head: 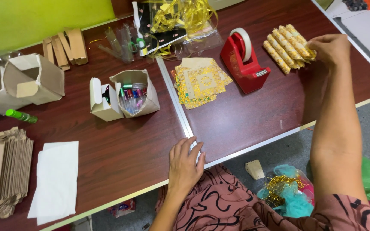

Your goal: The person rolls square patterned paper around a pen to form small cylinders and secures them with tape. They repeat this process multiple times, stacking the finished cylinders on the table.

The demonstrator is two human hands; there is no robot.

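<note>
Right hand (331,48): fingers pinched together on the yellow paper rolls (288,47), right of the red tape dispenser (243,62).
Left hand (185,162): fingers spread flat on the table edge (236,149), below the dispenser, holding nothing.

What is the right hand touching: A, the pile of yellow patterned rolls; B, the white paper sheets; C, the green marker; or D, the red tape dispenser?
A: the right hand rests its fingers on the rolls, apart from the dispenser.

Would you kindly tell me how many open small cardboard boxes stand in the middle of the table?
2: one box with its flap up, and beside it, to its right, a box of pens. None seem hidden.
</note>
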